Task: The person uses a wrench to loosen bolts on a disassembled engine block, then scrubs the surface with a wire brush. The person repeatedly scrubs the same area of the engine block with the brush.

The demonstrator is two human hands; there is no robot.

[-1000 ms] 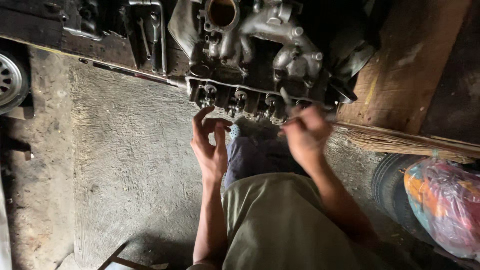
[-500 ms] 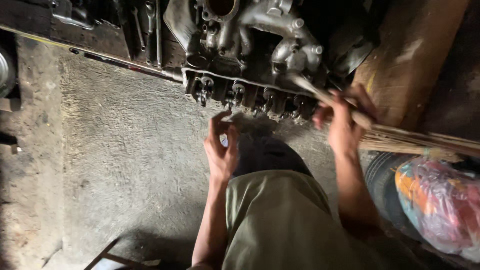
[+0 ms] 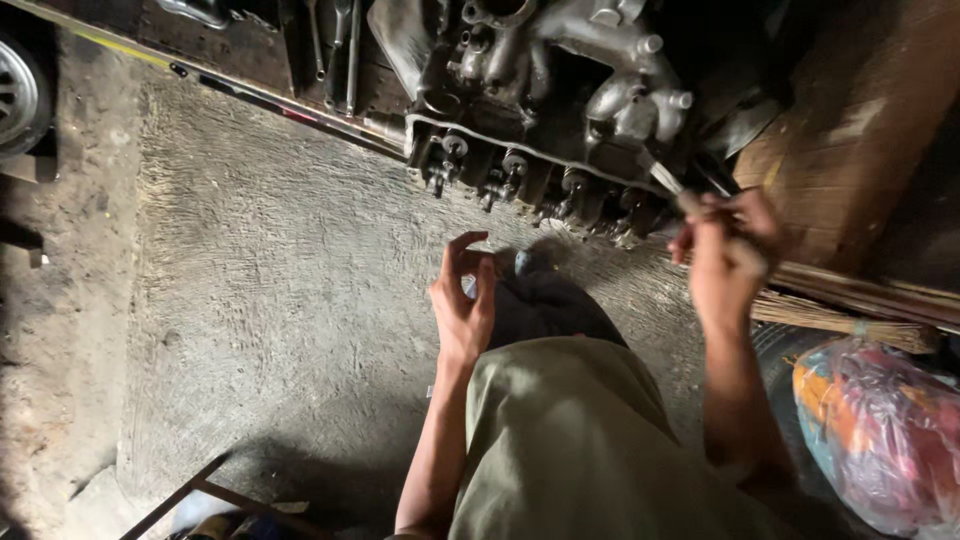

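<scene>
Grime and poor light are my first worry here; the engine block (image 3: 545, 110) lies on the concrete floor (image 3: 250, 300) at the top of my view, its row of valve springs (image 3: 510, 175) facing me, and much of it sits in shadow; my right hand (image 3: 725, 255) is closed round a thin brush-like tool (image 3: 668, 180) whose pale tip touches the block's lower right edge, near the last springs; I cannot tell exactly which recess the tip is in; my left hand (image 3: 465, 300) hovers apart from the block, fingers loosely curled and half open, perhaps pinching something small, too dark to say; judged from this, the tip could slip off the edge and flick dirt into the open ports, since the grip is far back on the handle and the wrist unsupported; a small part, if one is in the left fingers, could drop and vanish on the rough floor; the broom (image 3: 850, 320) and plastic bag (image 3: 880, 430) crowd my right elbow and may snag it; wrenches (image 3: 335, 50) lie well apart, upper left.
</scene>
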